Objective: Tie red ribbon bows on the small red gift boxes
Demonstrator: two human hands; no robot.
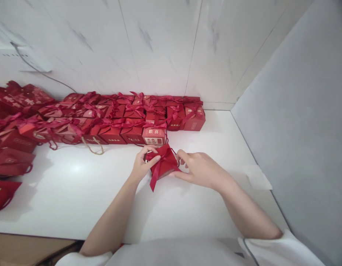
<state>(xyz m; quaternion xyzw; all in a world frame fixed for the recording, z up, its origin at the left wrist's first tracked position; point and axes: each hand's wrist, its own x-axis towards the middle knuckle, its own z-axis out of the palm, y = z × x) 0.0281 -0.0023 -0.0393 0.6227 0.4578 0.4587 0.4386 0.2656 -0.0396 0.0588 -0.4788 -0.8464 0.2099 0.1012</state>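
A small red gift box (pixel 165 162) with a red ribbon (pixel 155 176) sits on the white table (pixel 76 199), between my two hands. My left hand (pixel 143 163) pinches the ribbon at the box's left top corner, fingers closed. My right hand (pixel 200 169) grips the box's right side, fingers curled against it. One ribbon tail hangs down over the box's front toward me.
Rows of finished red ribboned boxes (pixel 137 118) stand along the marble back wall. Flat red paper bags (pixel 10 162) lie stacked at the left edge. A grey wall (pixel 298 129) closes the right side. A white cable (pixel 40 72) runs on the wall at left.
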